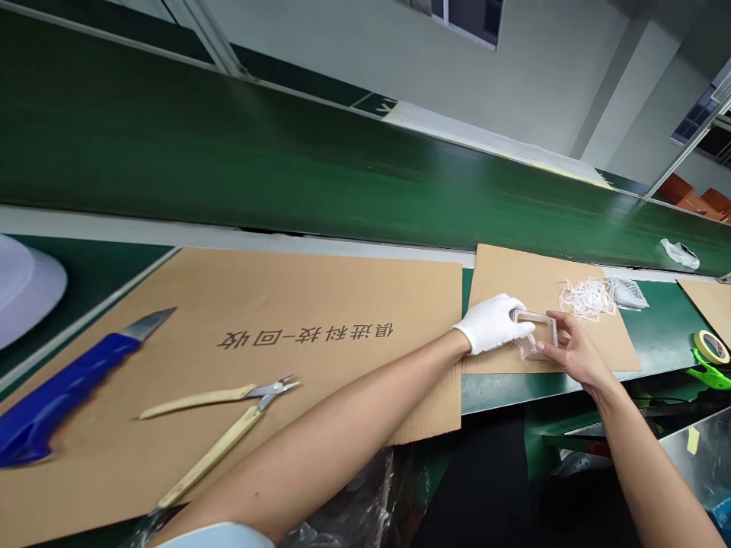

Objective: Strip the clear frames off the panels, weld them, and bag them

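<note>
- On the green tabletop, a clear plastic tray is held up between both hands, just above a small cardboard sheet.
- The left hand, in a white glove, is closed around the tray's left side, its fingers curled over the rim.
- The right hand, bare, pinches the tray's right edge, with its fingers against the clear wall (the thumb is hard to make out).
- Just beyond the tray, a tangle of white plastic strips lies on the small sheet, beside a grey bag.
- Left of the hands, a larger cardboard sheet printed with black Chinese characters carries a pair of pliers with pale handles and a blue-handled knife (blurred at this edge of the view).
- Near the right edge of the tabletop sit a roll of tape and a green-handled tool.
- Behind everything runs a green conveyor belt, with a white packet on it.
</note>
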A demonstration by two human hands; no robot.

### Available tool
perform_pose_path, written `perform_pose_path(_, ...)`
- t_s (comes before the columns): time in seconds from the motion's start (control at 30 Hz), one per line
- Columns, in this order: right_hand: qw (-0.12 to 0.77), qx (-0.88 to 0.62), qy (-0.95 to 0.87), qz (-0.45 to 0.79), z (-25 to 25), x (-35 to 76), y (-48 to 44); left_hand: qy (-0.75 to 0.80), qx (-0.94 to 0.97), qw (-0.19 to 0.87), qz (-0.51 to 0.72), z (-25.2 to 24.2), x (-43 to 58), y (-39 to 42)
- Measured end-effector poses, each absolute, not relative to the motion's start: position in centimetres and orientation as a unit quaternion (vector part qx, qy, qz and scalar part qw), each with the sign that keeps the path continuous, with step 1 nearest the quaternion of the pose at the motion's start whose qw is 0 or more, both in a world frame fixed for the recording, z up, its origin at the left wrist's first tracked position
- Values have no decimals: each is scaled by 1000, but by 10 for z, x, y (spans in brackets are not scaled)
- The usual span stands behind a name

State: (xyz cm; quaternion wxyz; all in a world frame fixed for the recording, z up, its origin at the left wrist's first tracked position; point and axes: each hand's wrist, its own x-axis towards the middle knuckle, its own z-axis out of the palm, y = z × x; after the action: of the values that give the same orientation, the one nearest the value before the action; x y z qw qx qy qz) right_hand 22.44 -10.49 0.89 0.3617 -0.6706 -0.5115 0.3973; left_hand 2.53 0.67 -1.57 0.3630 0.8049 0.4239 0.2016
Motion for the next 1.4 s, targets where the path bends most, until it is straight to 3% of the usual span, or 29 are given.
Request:
perform_pose_path(0.3, 443, -663, -440, 413, 10, 243, -122, 413, 803, 375, 207, -18, 24, 8)
perform_pose_path(1.4, 457, -655, -421, 430, -1, 249, -76, 404, 780, 409, 247, -28, 22, 15)
